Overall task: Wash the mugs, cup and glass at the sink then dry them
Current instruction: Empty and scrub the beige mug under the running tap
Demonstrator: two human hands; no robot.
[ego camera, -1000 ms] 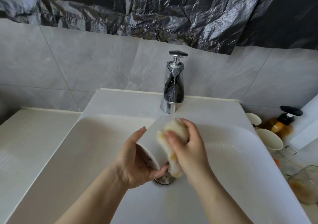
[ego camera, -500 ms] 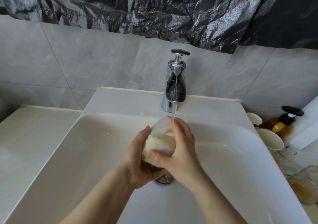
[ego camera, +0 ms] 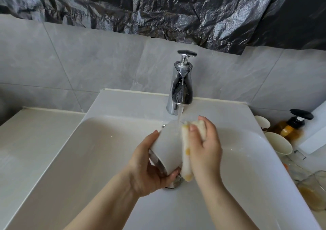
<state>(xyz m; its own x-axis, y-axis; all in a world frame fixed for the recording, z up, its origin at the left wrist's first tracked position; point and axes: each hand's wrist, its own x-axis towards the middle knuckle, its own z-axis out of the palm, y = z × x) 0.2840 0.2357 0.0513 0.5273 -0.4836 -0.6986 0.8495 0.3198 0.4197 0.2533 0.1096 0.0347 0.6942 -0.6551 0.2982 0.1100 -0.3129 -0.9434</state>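
Observation:
My left hand (ego camera: 150, 169) grips a white mug (ego camera: 167, 145), tilted with its open end toward me, over the middle of the white sink (ego camera: 88, 159). Water from the chrome tap (ego camera: 180, 88) runs onto the mug's side. My right hand (ego camera: 204, 145) holds a pale cloth (ego camera: 187, 152) with yellow spots and presses it against the mug's right side. Two cream cups (ego camera: 278, 142) stand on the counter at the right. A dirty glass (ego camera: 312, 192) sits near the right edge.
An amber soap bottle (ego camera: 289, 127) with a black pump stands behind the cups. A white box (ego camera: 315, 132) leans at the far right. The drain (ego camera: 173, 182) lies below the mug. A pale counter (ego camera: 26, 141) lies left of the sink. Black plastic sheeting covers the upper wall.
The cloth has slid from the top of the mug down its right side. The mug has turned in my left hand, showing more of its white side.

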